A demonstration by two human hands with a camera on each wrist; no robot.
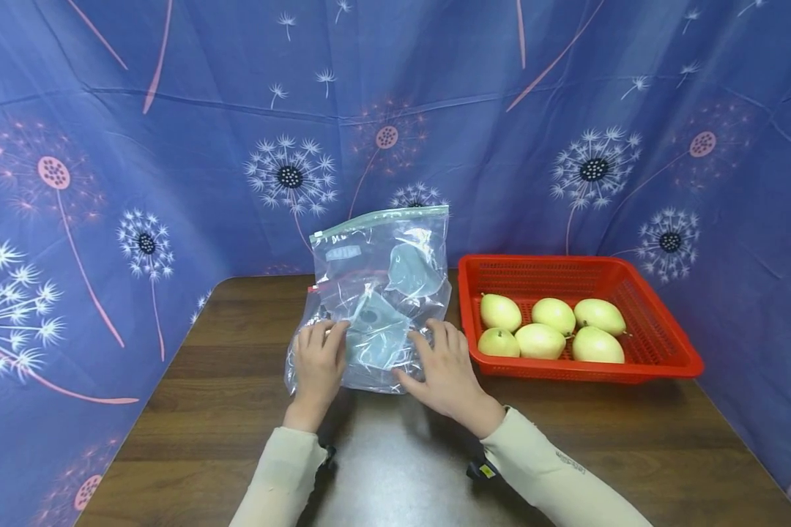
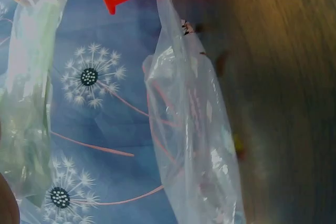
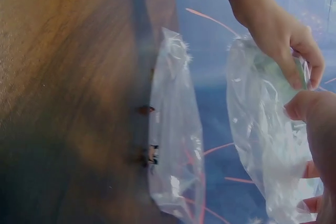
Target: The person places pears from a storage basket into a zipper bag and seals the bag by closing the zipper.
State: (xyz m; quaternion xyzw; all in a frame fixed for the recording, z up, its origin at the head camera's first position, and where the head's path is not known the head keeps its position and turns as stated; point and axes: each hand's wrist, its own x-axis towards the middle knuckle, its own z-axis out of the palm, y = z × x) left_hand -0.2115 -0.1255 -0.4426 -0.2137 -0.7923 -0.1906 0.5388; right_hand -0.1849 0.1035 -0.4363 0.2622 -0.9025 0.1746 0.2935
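Six yellow-green fruits sit in a red basket, right of two overlapping clear bags over a brown table. Grey-green, mask-like shapes show through the plastic, outlines broken by glare. The left hand pinches a bag edge; the right hand spreads its fingers, whether gripping I cannot tell.
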